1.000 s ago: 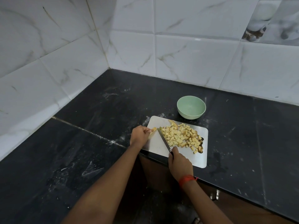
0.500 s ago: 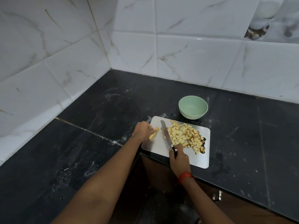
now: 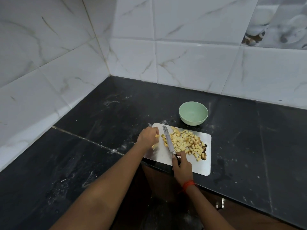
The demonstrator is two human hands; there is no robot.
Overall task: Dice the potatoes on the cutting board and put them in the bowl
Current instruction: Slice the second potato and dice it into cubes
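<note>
On the cutting board's (image 3: 201, 166) left edge my left hand (image 3: 148, 136) pinches an uncut potato piece (image 3: 157, 136) while my right hand (image 3: 181, 168), curled round the knife (image 3: 167, 140), has swung its blade against the diced potatoes (image 3: 184, 143), the far bowl (image 3: 192, 122) still empty.

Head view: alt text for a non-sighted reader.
A person's right hand holds a knife beside diced potato on a cutting board; the left hand pinches a potato piece at its left edge. An empty green bowl sits behind the board.
</note>
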